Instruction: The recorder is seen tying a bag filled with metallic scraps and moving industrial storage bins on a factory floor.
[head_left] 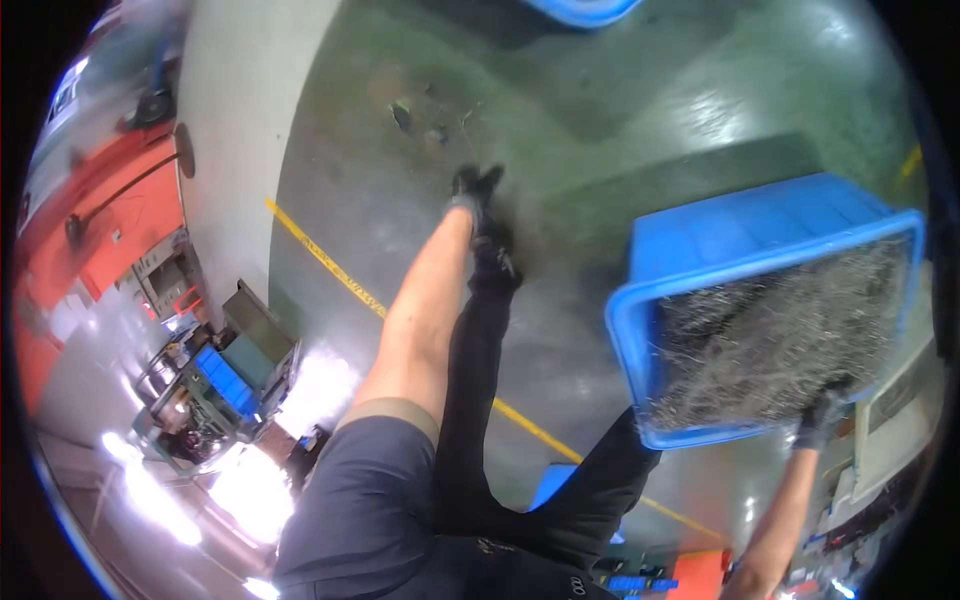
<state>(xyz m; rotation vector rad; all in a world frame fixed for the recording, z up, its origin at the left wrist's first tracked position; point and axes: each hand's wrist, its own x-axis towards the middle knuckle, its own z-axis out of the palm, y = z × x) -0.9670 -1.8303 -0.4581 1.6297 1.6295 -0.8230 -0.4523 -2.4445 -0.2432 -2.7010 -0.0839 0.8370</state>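
My left arm reaches out, and my left hand (477, 188), in a dark grey glove, hangs over the green floor with its fingers apart and nothing in them. Just beyond it, small dark scraps (402, 116) lie on the floor. At the right, a blue plastic bin (765, 228) is filled with a tangled grey mass (790, 335) that looks like metal shavings. My right hand (822, 418), gloved too, is at the bin's near rim, its fingers over the edge against the shavings. The fingertips blend into the dark contents.
Another blue container (585, 8) shows at the top edge. A yellow floor line (330, 262) runs diagonally past my legs. On the left are a pale wall strip (235, 110) and a cluttered bench with a blue box (226, 382). A pale-framed object (895, 410) stands beside the bin.
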